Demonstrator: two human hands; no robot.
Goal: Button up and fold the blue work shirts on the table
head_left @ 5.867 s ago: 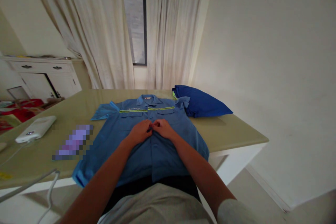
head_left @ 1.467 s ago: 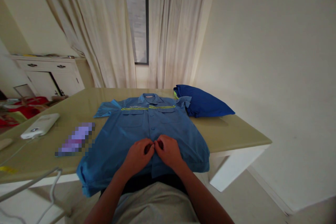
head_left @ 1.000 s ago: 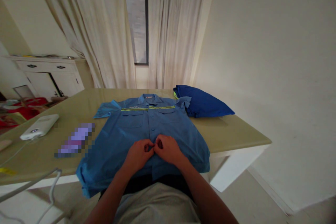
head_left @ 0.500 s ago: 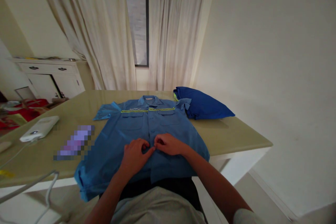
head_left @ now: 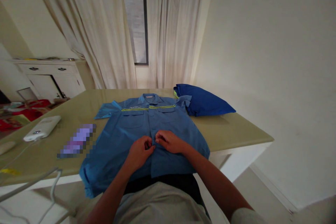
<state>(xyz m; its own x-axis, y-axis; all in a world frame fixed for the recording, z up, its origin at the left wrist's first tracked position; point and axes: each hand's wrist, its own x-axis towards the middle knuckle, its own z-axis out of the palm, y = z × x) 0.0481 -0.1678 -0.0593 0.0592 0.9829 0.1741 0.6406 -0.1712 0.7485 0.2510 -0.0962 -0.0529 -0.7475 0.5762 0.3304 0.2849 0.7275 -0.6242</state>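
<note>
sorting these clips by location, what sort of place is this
Probably a room in a home: there are long curtains, a white cabinet, and a blue shirt laid out on a table.

Blue short-sleeved shirt (head_left: 141, 131) with yellow chest stripes (head_left: 135, 110) lies front up on the table (head_left: 231, 131), collar (head_left: 151, 99) at the far end, hem (head_left: 170, 173) past the near edge

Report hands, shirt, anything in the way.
Left hand and right hand at shirt front, grip unclear. Shirt face up on table. Blue bundle by one sleeve, away from hands.
</note>
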